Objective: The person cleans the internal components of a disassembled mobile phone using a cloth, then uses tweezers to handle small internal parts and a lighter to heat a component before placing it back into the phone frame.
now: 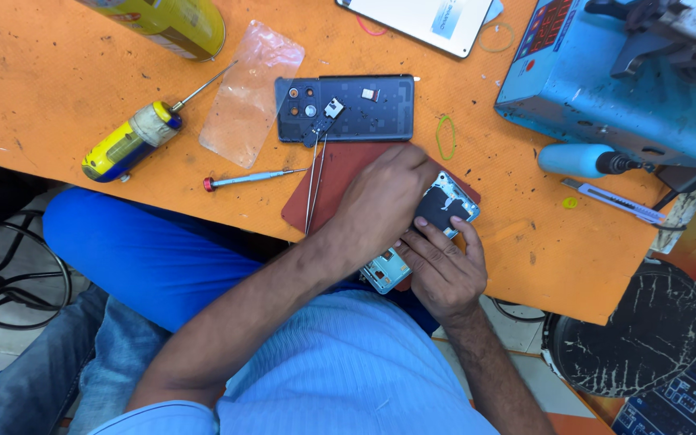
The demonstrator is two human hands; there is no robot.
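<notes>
Both hands clasp the opened phone [443,211] at the near edge of the orange table [58,72]: the left hand [384,197] curls over its top, the right hand [443,270] braces it from below. Steady, light pressure looks wise, since the exposed boards seem fragile. It lies partly on a red mat [340,173]; tweezers [313,181], a thin screwdriver [251,178] and the dark back cover [346,109] lie just beyond.

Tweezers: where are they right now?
In the head view, the tweezers lie on the dark red mat, just left of the left hand, tips toward the detached back cover.
</notes>
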